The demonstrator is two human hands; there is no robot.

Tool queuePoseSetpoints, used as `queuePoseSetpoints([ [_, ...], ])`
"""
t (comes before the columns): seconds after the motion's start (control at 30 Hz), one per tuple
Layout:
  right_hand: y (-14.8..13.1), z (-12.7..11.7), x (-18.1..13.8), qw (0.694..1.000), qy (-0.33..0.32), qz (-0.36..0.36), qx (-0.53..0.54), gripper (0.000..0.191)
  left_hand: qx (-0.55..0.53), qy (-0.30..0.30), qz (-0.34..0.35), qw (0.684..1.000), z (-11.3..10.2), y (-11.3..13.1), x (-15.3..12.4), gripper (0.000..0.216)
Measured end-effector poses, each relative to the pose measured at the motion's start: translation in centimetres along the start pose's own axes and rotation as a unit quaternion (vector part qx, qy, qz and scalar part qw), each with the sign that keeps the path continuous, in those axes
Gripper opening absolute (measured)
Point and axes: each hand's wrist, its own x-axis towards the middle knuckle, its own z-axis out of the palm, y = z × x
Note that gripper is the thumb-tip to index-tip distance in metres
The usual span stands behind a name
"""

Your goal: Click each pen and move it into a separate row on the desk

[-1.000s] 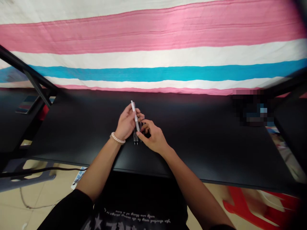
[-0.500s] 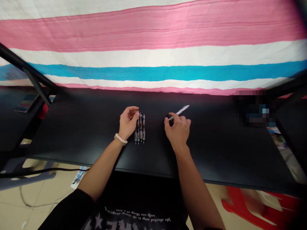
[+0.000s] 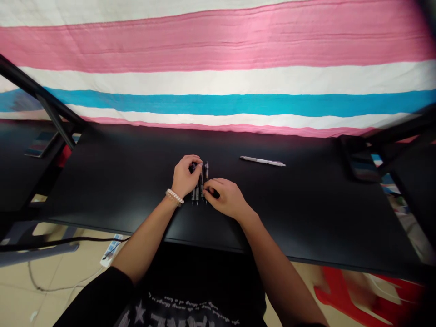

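Several clear-barrelled pens with grey grips (image 3: 196,194) lie side by side on the black table, pointing towards me. My left hand (image 3: 185,176), with a white coiled band on its wrist, curls over their far ends, thumb and forefinger pressed on them. From the right, my right hand (image 3: 225,196) has its fingers closed around the near part of the rightmost pen (image 3: 206,170); its grip end is partly hidden by the fingers. Further right, a white pen (image 3: 263,161) lies alone, almost crosswise, apart from both hands.
A dark phone-like object (image 3: 363,160) rests at the table's right end, and another flat device (image 3: 41,144) lies far left. A striped cloth (image 3: 218,81) hangs behind the table. Below are a power strip (image 3: 111,250) on the left and a red stool (image 3: 340,290) on the right.
My right hand has let go of the white pen, which now lies turned more level on the table. That hand has moved left to the row of pens. My left hand stays there.
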Motion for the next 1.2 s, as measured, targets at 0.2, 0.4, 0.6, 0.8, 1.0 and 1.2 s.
queuePoseSetpoints([
  [0.2, 0.4, -0.7, -0.3, 1.0, -0.004, 0.004, -0.008, 0.011, 0.041, -0.023, 0.022, 0.999, 0.1, -0.4, 0.0, 0.013],
  [0.4, 0.3, -0.6, -0.3, 0.999, 0.002, 0.028, -0.023, 0.009, 0.126, -0.037, 0.058, 0.99, 0.2, -0.3, -0.2, 0.013],
  [0.6, 0.8, -0.3, 0.0, 0.981, 0.124, 0.137, 0.055, 0.011, 0.12, -0.003, 0.059, 0.991, 0.4, -0.1, -0.2, 0.013],
  [0.8, 0.1, 0.4, 0.2, 0.88, 0.118, 0.186, 0.42, 0.036, -0.163, 0.01, -0.083, 0.983, 0.7, 0.4, -0.1, 0.037],
  [1.0, -0.4, 0.6, 0.6, 0.852, 0.054, 0.198, 0.482, 0.044, -0.356, 0.048, -0.146, 0.922, -0.1, 1.2, 0.4, 0.038],
  [1.2, -0.5, 0.9, 0.3, 0.923, 0.144, 0.141, 0.327, 0.031, -0.393, 0.112, -0.165, 0.898, 0.2, 1.7, 0.4, 0.039],
])
